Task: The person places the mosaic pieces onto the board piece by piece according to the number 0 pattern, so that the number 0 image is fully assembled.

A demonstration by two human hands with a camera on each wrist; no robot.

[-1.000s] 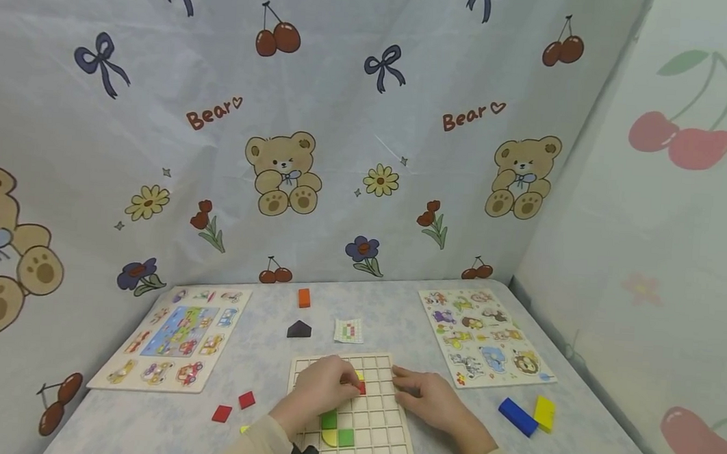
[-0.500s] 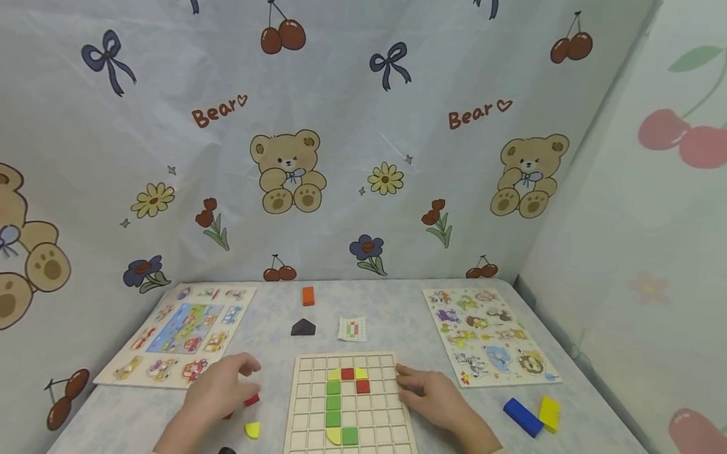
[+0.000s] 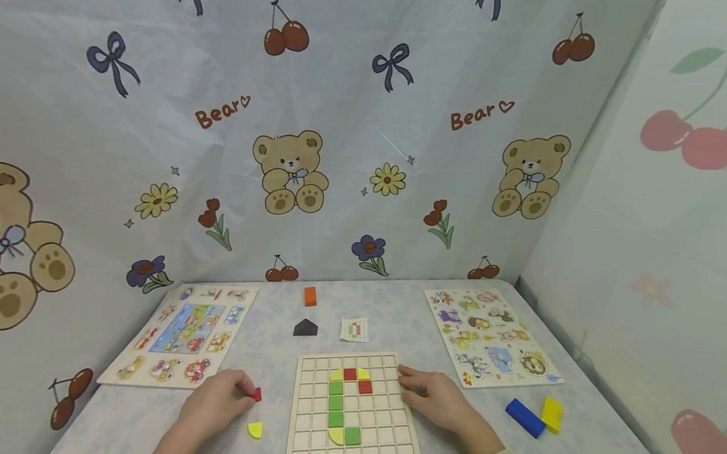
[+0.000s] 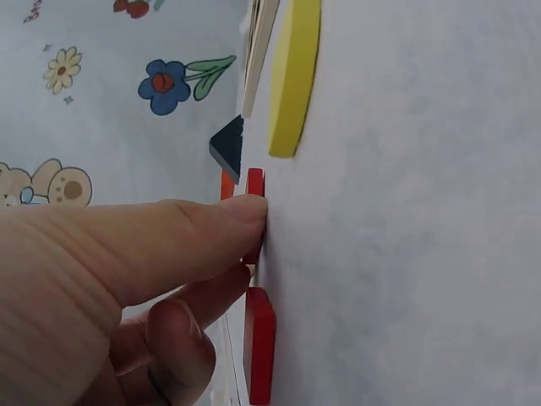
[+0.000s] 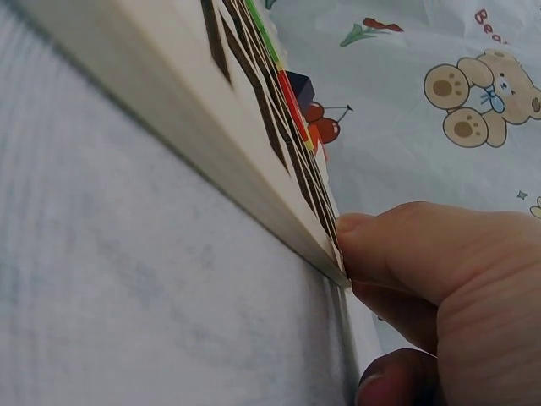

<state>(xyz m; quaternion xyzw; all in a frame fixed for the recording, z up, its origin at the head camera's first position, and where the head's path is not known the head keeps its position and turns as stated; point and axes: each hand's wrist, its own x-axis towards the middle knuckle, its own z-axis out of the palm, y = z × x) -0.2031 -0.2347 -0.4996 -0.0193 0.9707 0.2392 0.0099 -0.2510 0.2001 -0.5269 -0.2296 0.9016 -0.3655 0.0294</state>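
Observation:
My left hand (image 3: 215, 404) pinches a red square tile (image 4: 255, 179) between thumb and fingers, low at the table left of the board. A second red tile (image 4: 260, 347) lies beside it in the left wrist view; in the head view the hand hides it. Nearby rests a yellow quarter-round tile (image 3: 255, 430). The wooden grid board (image 3: 384, 420) lies flat in front of me, carrying green tiles (image 3: 336, 403), red tiles (image 3: 365, 387) and yellow rounded tiles (image 3: 335, 437). On its right edge, my right hand (image 3: 437, 402) grips the rim with thumb and fingers.
Behind the board are a small pattern card (image 3: 355, 329), a black five-sided block (image 3: 305, 327) and an orange block (image 3: 310, 296). Picture puzzle boards lie left (image 3: 188, 334) and right (image 3: 493, 340). Blue (image 3: 525, 418) and yellow blocks (image 3: 552, 415) sit at right.
My left hand has left the board, where a red tile now sits in the grid, moved left, and lowered onto a loose red tile. The right hand stays at the board's edge.

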